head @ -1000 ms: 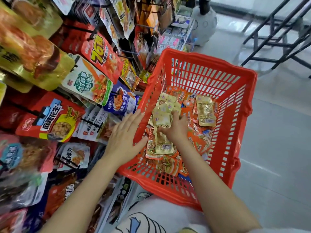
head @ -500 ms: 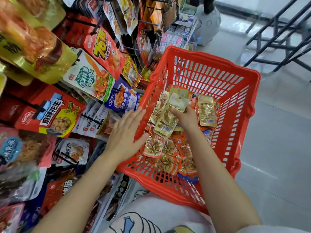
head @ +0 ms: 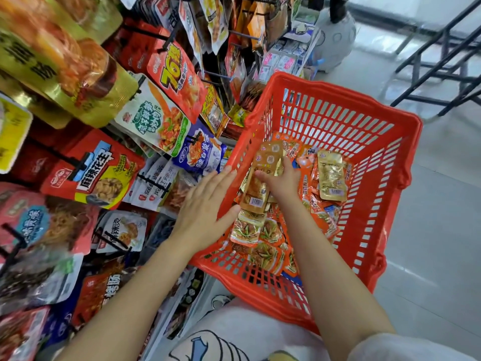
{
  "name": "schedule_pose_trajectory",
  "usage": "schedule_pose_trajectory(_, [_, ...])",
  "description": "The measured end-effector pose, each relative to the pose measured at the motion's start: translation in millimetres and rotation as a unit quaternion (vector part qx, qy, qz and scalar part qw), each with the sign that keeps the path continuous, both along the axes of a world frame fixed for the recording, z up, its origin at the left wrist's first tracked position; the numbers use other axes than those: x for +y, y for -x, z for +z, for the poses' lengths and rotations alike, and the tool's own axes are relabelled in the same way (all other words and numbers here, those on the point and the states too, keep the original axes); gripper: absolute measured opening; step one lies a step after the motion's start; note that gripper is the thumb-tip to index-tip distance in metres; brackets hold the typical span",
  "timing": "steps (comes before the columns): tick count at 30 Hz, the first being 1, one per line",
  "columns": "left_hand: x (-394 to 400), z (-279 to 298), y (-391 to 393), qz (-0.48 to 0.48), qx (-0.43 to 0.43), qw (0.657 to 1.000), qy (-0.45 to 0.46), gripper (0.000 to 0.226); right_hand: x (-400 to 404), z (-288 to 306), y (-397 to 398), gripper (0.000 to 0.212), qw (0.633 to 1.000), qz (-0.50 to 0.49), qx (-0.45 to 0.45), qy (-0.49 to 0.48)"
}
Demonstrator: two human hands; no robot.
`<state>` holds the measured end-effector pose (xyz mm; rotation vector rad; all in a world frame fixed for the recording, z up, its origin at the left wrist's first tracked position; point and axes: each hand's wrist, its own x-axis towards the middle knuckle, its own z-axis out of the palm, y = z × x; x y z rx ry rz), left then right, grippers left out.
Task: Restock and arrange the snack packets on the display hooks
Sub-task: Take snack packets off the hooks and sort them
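Nearest, low in the frame, two bare forearms reach out over a white printed garment. The left hand (head: 205, 204) lies flat, fingers spread, holding nothing, its palm against the left rim of the red slotted plastic basket (head: 364, 121) at centre right. If that hand slackens, the basket could tip or slide, since what supports it from below is hidden.

Just beyond, inside the basket, the right hand (head: 282, 182) pinches a small fanned bunch of gold foil snack packets (head: 263, 175), thumb across the front and fingers behind. The bunch is loose; one packet may slip out and drop back among the orange and gold packets (head: 263, 238) heaped on the basket floor, or fall to the floor tiles.

Farther off, filling the left of the frame, hanging snack bags crowd the black wire display hooks (head: 158, 182). The pegs are so full and close that threading the small hang-holes looks fiddly, and a careless push could knock neighbouring bags off.
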<state>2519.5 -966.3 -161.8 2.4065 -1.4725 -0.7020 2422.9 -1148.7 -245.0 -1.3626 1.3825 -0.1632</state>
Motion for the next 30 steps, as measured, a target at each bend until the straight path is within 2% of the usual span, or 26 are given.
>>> schedule_pose_trajectory(9, [2.0,-3.0,-1.4,-0.005,0.0,1.0,0.01,0.072,11.6,-4.2,-5.7,0.074,0.996,-0.044,-0.073,0.027])
schedule_pose_trajectory(11, [1.8,-2.6,-1.1,-0.004,0.002,1.0,0.011,0.072,16.7,-18.2,-5.3,0.083,0.996,-0.031,-0.08,0.018])
schedule_pose_trajectory(13, [1.4,-1.4,-0.6,-0.005,0.003,1.0,0.011,0.072,18.6,-25.3,-5.2,0.092,0.996,-0.019,-0.083,-0.003])
schedule_pose_trajectory(16, [1.8,-1.5,-0.6,-0.004,0.007,1.0,0.011,0.072,20.3,-1.0,-0.2,0.075,0.984,-0.033,-0.16,-0.069])
schedule_pose_trajectory(19, [-0.7,1.6,-0.3,0.0,0.003,1.0,0.011,0.074,16.7,12.4,12.8,0.077,0.971,-0.05,-0.206,-0.113])
schedule_pose_trajectory(21, [-6.2,8.9,2.1,0.015,-0.003,1.0,0.02,0.079,13.1,26.5,24.3,0.068,0.956,-0.058,-0.251,-0.144])
schedule_pose_trajectory(24, [-19.5,30.5,12.6,0.084,0.04,0.992,0.087,0.079,5.0,56.4,40.7,0.057,0.924,-0.047,-0.327,-0.191])
schedule_pose_trajectory(26, [-29.7,45.2,22.0,0.168,0.182,0.959,0.139,0.072,2.5,78.0,45.2,0.059,0.899,-0.04,-0.381,-0.212])
schedule_pose_trajectory(27, [-34.7,51.3,24.6,0.212,0.293,0.922,0.141,0.068,2.6,89.2,46.1,0.059,0.89,-0.037,-0.399,-0.219])
schedule_pose_trajectory(29, [-41.5,60.4,27.4,0.268,0.506,0.815,0.094,0.059,3.2,104.9,47.7,0.057,0.883,-0.021,-0.416,-0.215])
schedule_pose_trajectory(30, [-42.7,64.2,28.2,0.275,0.565,0.776,0.056,0.058,3.6,111.0,48.4,0.055,0.888,-0.01,-0.413,-0.202])
